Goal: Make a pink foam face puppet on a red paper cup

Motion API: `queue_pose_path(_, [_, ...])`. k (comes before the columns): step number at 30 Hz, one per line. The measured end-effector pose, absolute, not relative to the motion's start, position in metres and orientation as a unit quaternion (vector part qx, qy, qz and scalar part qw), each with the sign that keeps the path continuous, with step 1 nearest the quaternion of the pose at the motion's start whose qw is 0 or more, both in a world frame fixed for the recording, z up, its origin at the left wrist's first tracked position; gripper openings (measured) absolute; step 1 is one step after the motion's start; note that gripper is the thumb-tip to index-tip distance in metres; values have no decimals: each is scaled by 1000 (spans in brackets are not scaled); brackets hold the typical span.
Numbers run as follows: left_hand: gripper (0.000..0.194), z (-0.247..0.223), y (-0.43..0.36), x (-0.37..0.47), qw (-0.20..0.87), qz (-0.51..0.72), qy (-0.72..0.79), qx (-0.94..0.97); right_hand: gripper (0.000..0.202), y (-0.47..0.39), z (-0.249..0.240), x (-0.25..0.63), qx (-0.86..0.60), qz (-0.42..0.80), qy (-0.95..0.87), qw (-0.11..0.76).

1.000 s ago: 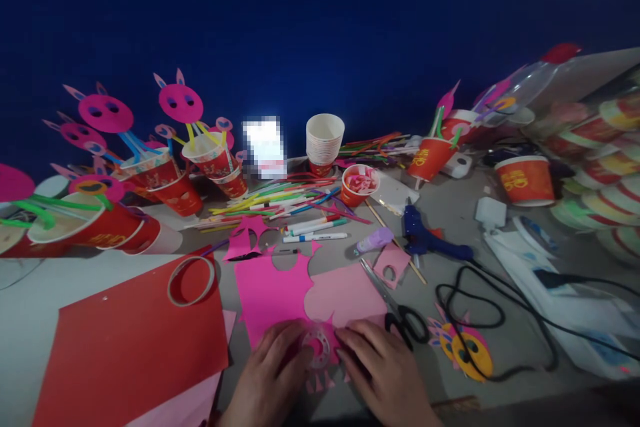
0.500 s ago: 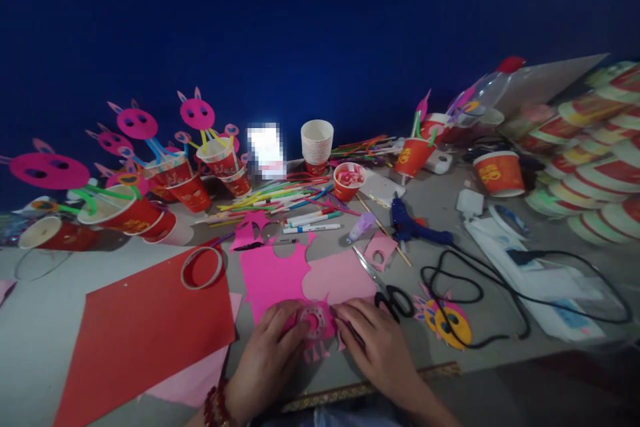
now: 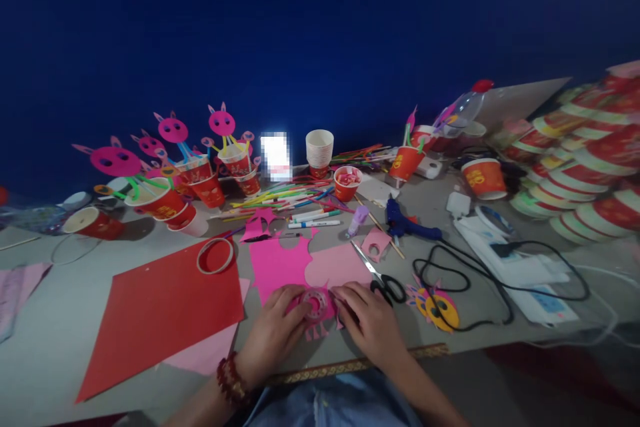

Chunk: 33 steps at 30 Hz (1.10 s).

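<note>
My left hand (image 3: 277, 320), with a dark red bead bracelet (image 3: 231, 379) on its wrist, has its fingers closed on a clear round plastic ring (image 3: 315, 305). The ring lies flat over pink paper with a fringe of small cut pieces (image 3: 316, 331) below it. My right hand (image 3: 367, 320) rests just right of the ring, its fingers curled together at the paper's edge; what they hold, if anything, is hidden. Beyond both hands lie a cut bright pink sheet (image 3: 277, 263) and a paler pink sheet (image 3: 340, 265). Black-handled scissors (image 3: 387, 287) lie beside my right hand.
A red sheet (image 3: 170, 320) and a tape roll (image 3: 215, 255) lie at left. Paper cups with pink faces (image 3: 155, 199) stand behind. Markers (image 3: 315, 215), a blue glue gun (image 3: 407, 223), its black cord (image 3: 465, 283) and stacked cups (image 3: 590, 167) spread rightward. A patterned strip (image 3: 345, 365) edges the table.
The camera view has shifted, so the table appears slightly smaller and more of its left side shows. Both hands stay at the ring and pink paper with little visible movement.
</note>
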<state>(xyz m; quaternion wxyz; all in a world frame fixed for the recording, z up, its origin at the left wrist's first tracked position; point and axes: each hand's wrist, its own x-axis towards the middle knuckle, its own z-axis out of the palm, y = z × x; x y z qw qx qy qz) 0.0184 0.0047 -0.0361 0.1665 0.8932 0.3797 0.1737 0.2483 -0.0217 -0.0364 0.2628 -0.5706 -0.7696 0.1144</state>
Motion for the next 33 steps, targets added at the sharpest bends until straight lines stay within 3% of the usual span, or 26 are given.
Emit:
queue_pose_path(4, [25,-35,3,18,160,190,382,890,31,-25,-36,248,-549,87,-787,268])
queue_pose_path(9, [47,-29,4,6,198,202,385,879,32,-28,-39,250,-551,69,-782,285])
queue_pose_path(19, [14,-25,27,-2,143,162,420,881,33,-28,-29,245,-431,95,-857,264])
queue_pose_path(33, [15,-26,28,12,107,155,408,893,31,-26,-32,242,-437,138,-859,230])
